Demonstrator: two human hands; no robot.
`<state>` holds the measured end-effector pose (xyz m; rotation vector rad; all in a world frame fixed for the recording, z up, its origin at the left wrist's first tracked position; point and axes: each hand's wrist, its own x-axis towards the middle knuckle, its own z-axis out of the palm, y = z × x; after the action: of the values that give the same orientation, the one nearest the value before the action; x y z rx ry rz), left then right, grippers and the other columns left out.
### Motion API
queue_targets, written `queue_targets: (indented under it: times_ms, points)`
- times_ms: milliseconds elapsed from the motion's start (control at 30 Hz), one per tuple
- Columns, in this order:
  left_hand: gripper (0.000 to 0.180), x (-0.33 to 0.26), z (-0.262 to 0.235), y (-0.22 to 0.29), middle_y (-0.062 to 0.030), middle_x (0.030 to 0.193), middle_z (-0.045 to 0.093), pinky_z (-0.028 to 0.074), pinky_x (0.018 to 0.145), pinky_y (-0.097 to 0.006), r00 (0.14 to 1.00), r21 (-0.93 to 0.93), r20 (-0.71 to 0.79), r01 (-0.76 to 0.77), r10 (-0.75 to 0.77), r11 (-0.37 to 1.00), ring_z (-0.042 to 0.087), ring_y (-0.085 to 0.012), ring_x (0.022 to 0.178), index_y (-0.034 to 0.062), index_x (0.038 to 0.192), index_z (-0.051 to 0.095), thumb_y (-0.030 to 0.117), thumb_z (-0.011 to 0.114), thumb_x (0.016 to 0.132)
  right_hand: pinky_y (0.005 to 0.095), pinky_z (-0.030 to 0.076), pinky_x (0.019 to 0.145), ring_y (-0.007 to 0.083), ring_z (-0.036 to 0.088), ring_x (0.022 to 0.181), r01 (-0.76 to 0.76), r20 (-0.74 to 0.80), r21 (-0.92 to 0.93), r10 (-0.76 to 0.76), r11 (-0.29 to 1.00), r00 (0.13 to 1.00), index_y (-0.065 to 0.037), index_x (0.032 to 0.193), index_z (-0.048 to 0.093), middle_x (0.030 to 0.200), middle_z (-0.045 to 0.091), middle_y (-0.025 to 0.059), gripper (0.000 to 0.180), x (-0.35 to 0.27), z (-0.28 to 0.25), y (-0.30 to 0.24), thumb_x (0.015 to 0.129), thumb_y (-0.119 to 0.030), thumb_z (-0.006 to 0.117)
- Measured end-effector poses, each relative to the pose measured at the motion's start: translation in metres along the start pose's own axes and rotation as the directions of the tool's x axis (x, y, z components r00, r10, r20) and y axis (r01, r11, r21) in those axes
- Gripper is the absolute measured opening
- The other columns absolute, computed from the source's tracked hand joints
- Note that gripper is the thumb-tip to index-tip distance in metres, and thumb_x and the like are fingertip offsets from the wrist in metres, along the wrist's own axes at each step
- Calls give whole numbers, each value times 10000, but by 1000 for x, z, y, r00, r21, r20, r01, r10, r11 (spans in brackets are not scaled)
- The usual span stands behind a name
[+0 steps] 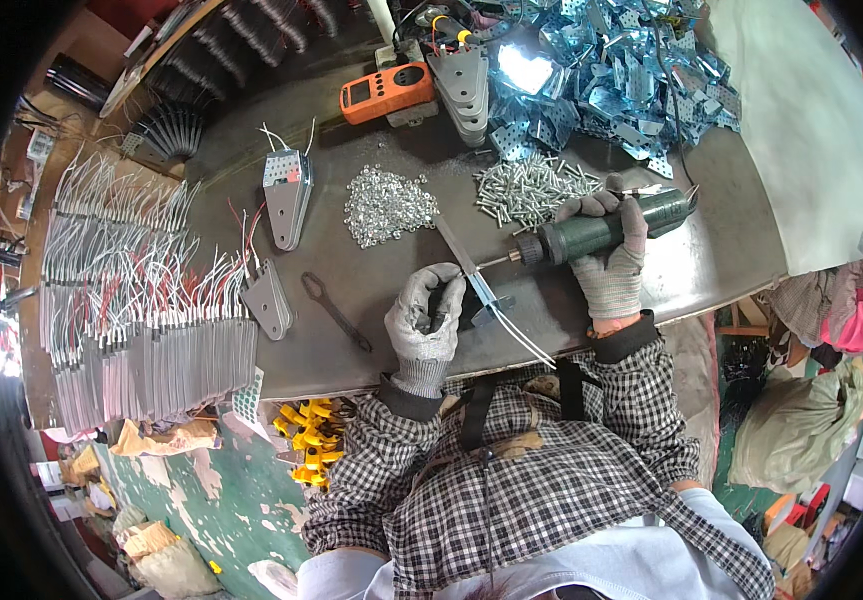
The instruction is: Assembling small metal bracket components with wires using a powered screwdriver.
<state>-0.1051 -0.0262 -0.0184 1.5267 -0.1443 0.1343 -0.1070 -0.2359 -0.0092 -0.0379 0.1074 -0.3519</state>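
Observation:
Both hands wear grey gloves. My left hand [426, 318] is curled, its fingertips at the left side of a narrow grey metal piece [459, 246] with two white wires, seen edge-on. A small blue bracket [491, 306] sits at its near end. My right hand [611, 255] is wrapped round a dark green electric screwdriver [576, 239], which points left. The tip of its bit reaches the metal piece from the right, opposite my left fingers. What lies under those fingertips is hidden. Beyond my hands are a pile of small nuts [388, 206] and a pile of screws [531, 190].
A wired grey plate assembly [286, 200], a loose grey plate [268, 300] and a wrench [336, 312] lie left. Farther left stand rows of wired grey strips [141, 370]. At the back are an orange meter [386, 92], stacked grey plates [461, 90] and heaped blue brackets [621, 80].

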Motion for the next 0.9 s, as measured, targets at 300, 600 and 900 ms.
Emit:
queue_targets:
  times_ms: [300,600,900]
  points:
    - [196,-10,2,-4,12,838,588,384,527,-158,998,-96,-21,52,-54,994,482,-11,620,-10,1023,615,-123,636,864,417,433,985,159,534,821,9,29,-16,-9,1000,1000,-72,1197,530,869,535,2,447,3,1,-1,816,-103,764]
    - [162,-4,-3,-21,14,853,582,402,561,-178,989,-538,118,143,-94,830,484,-13,660,-4,1030,616,-96,609,896,427,429,985,158,528,830,2,54,-18,-1,1000,999,-86,1163,529,872,524,0,408,-1,3,-4,823,-99,753]
    - [186,1,-1,-17,-33,942,602,448,706,-183,998,-231,69,12,4,973,535,-53,795,-31,1031,612,-137,586,880,420,435,988,164,526,843,-17,20,17,17,1000,1000,-92,1104,530,885,520,9,327,2,-1,-3,847,-97,731]
